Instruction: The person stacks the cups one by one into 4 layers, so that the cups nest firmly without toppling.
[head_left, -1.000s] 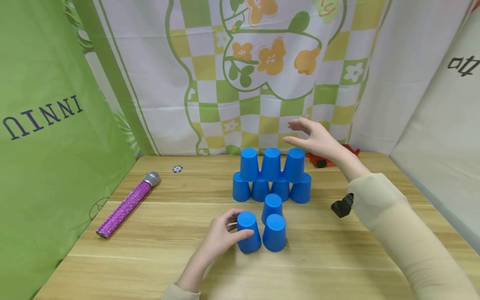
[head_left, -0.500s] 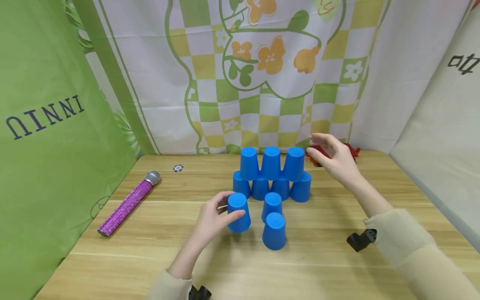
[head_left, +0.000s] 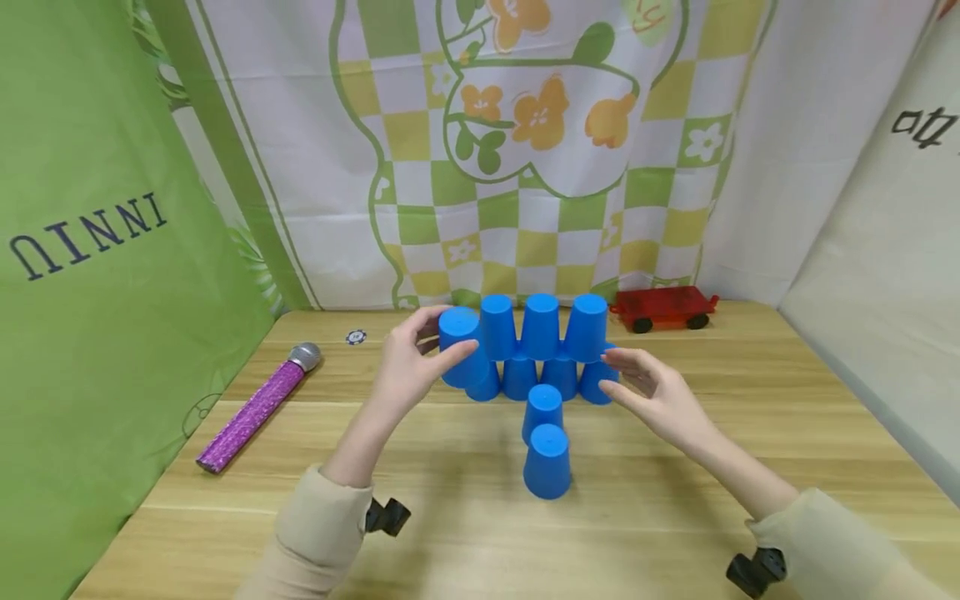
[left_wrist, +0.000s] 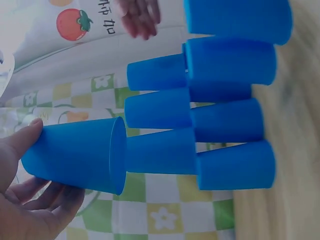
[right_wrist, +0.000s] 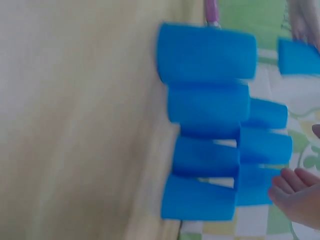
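Note:
My left hand grips an upside-down blue cup between thumb and fingers, held up in front of the left end of a cup stack. The left wrist view shows the held cup apart from the table. That stack has a lower row of blue cups and three more standing across their tops. My right hand is beside the stack's right end, fingers loosely bent and holding nothing; whether it touches a cup is unclear. Two other upside-down cups, a farther one and a nearer one, stand in front.
A red toy wagon stands at the back right of the wooden table. To the left lie a purple glittery microphone and a small poker chip. A printed curtain hangs behind.
My left hand has lifted a cup from beside the front pair and carried it up and left toward the stack. My right hand has come down from above the stack to its right side.

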